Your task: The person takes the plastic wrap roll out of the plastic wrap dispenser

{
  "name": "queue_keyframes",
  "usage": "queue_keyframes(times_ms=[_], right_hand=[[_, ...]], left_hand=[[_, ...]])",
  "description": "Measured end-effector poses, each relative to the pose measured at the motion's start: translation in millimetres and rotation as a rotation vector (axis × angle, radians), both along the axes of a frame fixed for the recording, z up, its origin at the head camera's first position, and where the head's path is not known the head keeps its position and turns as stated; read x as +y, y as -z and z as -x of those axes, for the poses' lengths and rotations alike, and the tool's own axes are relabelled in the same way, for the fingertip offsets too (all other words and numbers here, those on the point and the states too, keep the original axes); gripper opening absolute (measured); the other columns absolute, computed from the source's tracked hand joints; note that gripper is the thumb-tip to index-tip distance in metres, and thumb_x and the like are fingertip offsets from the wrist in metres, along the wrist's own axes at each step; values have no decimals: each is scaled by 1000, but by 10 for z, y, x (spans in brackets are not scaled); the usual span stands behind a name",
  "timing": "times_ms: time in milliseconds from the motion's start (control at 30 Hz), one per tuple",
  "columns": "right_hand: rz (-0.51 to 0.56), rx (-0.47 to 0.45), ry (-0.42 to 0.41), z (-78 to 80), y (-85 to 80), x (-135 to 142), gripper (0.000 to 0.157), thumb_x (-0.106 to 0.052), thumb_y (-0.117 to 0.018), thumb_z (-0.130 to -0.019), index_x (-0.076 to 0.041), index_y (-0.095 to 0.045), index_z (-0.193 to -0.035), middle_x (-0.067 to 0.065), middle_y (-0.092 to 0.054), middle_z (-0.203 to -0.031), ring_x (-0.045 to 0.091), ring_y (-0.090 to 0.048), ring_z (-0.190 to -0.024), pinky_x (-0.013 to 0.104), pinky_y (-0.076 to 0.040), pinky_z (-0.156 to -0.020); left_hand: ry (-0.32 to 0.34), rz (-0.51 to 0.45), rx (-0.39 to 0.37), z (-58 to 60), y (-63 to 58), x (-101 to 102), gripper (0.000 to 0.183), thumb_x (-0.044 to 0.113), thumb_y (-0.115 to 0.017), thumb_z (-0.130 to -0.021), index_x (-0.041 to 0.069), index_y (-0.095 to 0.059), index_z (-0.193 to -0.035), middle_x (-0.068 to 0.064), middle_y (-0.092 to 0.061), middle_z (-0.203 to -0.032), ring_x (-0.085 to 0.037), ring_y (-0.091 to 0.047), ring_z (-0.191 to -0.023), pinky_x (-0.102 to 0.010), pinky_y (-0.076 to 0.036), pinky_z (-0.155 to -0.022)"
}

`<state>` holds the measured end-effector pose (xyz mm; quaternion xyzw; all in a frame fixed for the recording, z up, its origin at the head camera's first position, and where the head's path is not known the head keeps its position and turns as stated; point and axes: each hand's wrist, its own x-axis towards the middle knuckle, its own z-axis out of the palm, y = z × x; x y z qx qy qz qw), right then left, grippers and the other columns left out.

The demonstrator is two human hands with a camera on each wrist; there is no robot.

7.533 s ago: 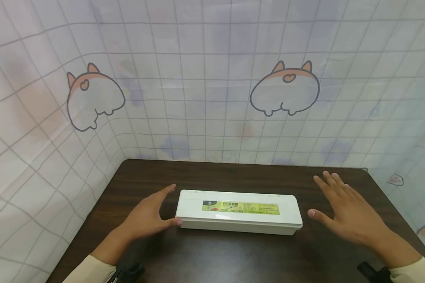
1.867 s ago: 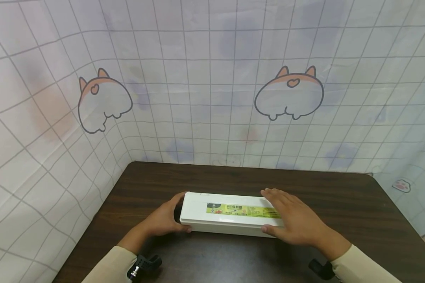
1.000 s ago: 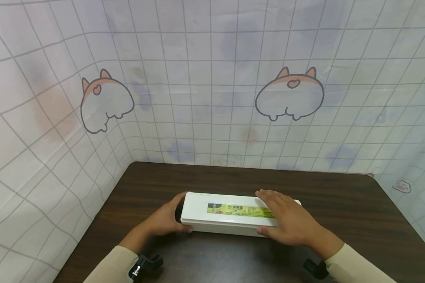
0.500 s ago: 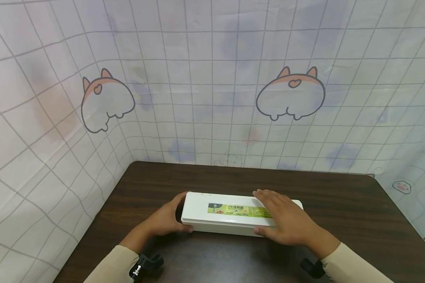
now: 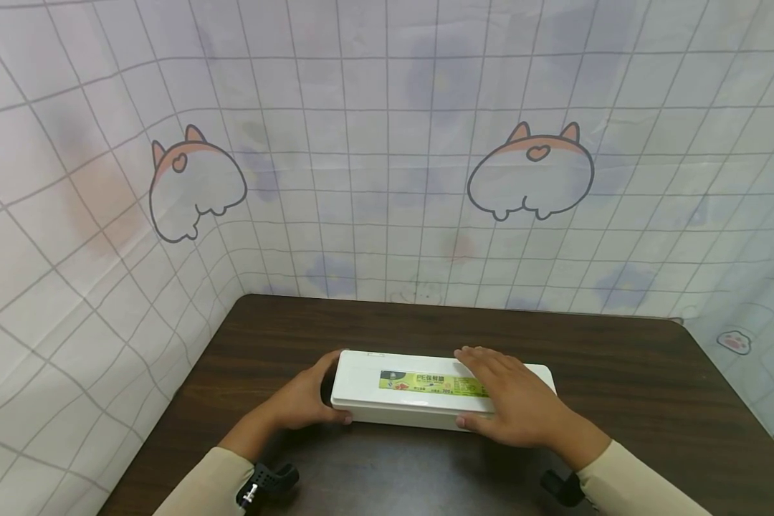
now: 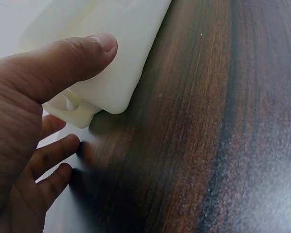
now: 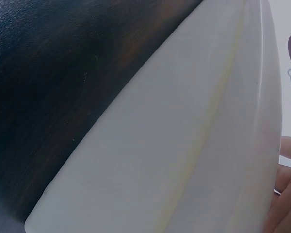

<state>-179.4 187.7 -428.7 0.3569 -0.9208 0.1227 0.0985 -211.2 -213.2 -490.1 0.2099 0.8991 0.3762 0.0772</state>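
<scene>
A long white plastic cling film box (image 5: 355, 380) with a yellow-green label lies on the dark wooden table (image 5: 374, 322). My left hand (image 5: 303, 398) holds its left end, thumb along the front wall and fingers round toward the back corner. From the left wrist, the thumb (image 6: 82, 58) lies on the pale wall while other fingers (image 6: 58, 150) spread below the end. My right hand (image 5: 516, 401) spans the right half of the lid, fingers rather straight across the top, thumb at the front edge, covering part of the label. Only some fingers (image 7: 286, 199) show beyond the box in the right wrist view.
A pale gridded cloth (image 5: 387, 179) printed with cartoon corgi rumps hangs behind and to the left of the table. Dark straps with small devices (image 5: 261, 487) sit on both wrists.
Both hands stood open beside the box at first, then came onto it. Over the last two seconds my right hand has slid slowly left, baring the box's right end; the left stays put.
</scene>
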Motion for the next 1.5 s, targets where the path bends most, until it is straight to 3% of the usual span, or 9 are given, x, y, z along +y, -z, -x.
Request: queue_keyframes(times_ms=[433,1500], right_hand=[[-14,3,-2,26,38,-62,96,-72,-62,-89,-12,-37,-159,9,-44,-157,31,-41,-143,54,-34,-112],[-28,60,-32,97,86,-191,99,-67,-71,-84,-5,-41,-155,13,-49,-153,34,-47,-138,53,-36,-110]], left_hand=[[-2,11,-10,3,-13,18,124,46,-96,-67,14,-23,-162,-7,-47,-153,-27,-48,-135,-57,-36,-108],[0,-11,-10,-8,-9,16,123,46,-96,-68,11,-23,-161,-9,-48,-152,-31,-47,-136,-59,-35,-108]])
